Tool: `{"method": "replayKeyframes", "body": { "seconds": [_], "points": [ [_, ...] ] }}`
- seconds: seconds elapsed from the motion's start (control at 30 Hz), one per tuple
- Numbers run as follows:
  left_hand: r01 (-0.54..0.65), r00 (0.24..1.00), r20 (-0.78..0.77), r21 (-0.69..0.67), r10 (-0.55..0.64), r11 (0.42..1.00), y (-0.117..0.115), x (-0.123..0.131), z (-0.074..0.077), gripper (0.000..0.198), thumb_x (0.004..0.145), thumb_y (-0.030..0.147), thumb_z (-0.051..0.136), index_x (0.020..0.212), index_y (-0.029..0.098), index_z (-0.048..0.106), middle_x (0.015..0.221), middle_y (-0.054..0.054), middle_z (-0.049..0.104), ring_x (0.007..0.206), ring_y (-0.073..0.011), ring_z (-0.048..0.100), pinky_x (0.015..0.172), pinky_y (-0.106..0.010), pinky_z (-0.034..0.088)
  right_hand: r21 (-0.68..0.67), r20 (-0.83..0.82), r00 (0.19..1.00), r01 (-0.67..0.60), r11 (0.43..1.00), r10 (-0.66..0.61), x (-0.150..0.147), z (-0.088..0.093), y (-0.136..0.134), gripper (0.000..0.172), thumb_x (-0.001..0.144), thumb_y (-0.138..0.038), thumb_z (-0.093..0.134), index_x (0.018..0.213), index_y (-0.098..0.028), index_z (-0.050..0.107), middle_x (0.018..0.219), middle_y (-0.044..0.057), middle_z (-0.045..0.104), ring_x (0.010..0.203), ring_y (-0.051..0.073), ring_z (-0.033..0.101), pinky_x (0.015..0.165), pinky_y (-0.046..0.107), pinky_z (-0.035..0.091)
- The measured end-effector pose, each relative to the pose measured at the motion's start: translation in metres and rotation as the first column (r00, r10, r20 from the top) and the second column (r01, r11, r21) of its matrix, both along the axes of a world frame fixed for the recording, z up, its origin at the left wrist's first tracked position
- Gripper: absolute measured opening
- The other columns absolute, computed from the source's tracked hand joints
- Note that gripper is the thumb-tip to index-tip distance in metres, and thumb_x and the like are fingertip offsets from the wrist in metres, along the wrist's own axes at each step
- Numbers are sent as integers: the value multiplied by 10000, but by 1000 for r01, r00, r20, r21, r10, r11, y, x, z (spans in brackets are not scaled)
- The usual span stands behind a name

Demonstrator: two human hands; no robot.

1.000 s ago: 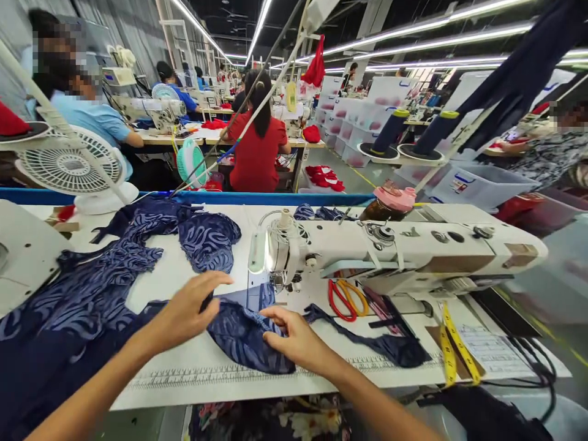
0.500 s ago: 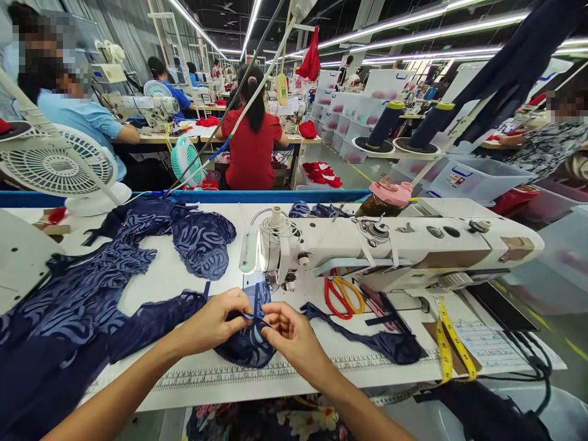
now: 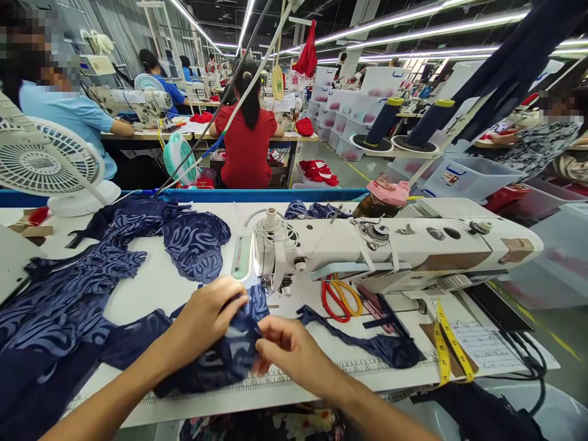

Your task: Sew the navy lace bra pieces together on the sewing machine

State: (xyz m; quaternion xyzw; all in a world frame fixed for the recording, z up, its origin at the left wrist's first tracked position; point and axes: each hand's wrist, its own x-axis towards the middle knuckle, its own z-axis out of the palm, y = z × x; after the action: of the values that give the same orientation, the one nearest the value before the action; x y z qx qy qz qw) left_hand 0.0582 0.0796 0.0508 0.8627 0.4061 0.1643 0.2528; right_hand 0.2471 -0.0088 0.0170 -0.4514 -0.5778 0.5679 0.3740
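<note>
A navy patterned bra piece (image 3: pixel 234 349), partly blurred, hangs between my two hands in front of the sewing machine (image 3: pixel 367 245). My left hand (image 3: pixel 214 315) grips its upper left side, fingers closed. The thumb and fingers of my right hand (image 3: pixel 287 349) pinch its right edge. Some of the fabric reaches back beside the needle area, where a small lamp glows. Left of my hands lies a heap of navy patterned garments (image 3: pixel 68 282), with a bra cup (image 3: pixel 197 245) at its right end.
Red-handled scissors (image 3: pixel 334 303), yellow-orange scissors (image 3: pixel 348 296) and a navy strip of fabric (image 3: pixel 390 350) lie under the machine arm. A yellow measuring tape (image 3: pixel 441 343) hangs at the right. A white fan (image 3: pixel 50 159) stands back left. Co-workers sit beyond.
The bra piece has been lifted and turned, bunching toward the left. My left hand has moved slightly left and up; my right hand is a little lower. The view has shifted slightly.
</note>
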Motion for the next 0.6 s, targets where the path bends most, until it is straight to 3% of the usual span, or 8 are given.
{"method": "replayKeyframes", "body": {
  "seconds": [0.03,0.1,0.17,0.23,0.3,0.43,0.6],
  "points": [
    [-11,999,-45,42,13,999,10,6,-15,240,974,334,425,874,228,615,869,-5,660,804,-174,615,716,-261,423,148,202,979,-9,989,-21,7,-4,7,149,933,-287,542,953,-180,643,848,36,650,785,183,626,757,344,500],
    [-57,996,-68,61,61,997,25,17,-45,219,962,301,432,898,218,624,865,-26,662,776,-190,623,679,-271,425,409,538,830,-106,906,-146,20,-17,22,196,925,-165,507,1035,-192,666,1011,77,653,921,212,592,886,411,440],
    [-85,993,-72,76,90,994,31,23,-69,228,963,318,422,914,211,618,889,-46,660,793,-207,627,671,-283,428,498,690,686,-219,839,-231,30,-32,31,306,921,-88,464,1142,-198,645,1079,96,633,949,215,569,909,425,409],
    [-93,993,-66,88,99,992,26,22,-82,230,963,355,428,926,210,602,907,-48,651,813,-208,624,683,-286,432,515,743,618,-283,809,-258,34,-42,31,314,932,-103,473,1199,-192,612,1064,97,620,932,214,554,873,399,413],
    [-84,994,-58,85,89,993,14,17,-85,208,955,369,449,929,212,583,893,-34,635,794,-193,617,686,-283,432,521,755,606,-322,790,-251,33,-45,24,265,939,-151,504,1183,-184,603,1023,88,604,924,217,534,831,371,413],
    [-28,1000,-8,-5,28,1000,-6,6,-75,168,956,328,459,896,214,568,829,-4,610,742,-166,603,690,-274,435,520,753,621,-360,774,-216,29,-39,12,224,936,-144,501,1141,-170,588,986,75,578,919,209,510,786,334,394],
    [-68,994,83,-103,77,992,2,16,-65,137,915,339,551,869,222,604,853,-12,656,799,-179,616,743,-281,452,559,778,562,-421,714,-279,33,-42,23,114,971,-197,488,975,-176,600,955,57,585,827,179,518,751,328,357]
  ]
}}
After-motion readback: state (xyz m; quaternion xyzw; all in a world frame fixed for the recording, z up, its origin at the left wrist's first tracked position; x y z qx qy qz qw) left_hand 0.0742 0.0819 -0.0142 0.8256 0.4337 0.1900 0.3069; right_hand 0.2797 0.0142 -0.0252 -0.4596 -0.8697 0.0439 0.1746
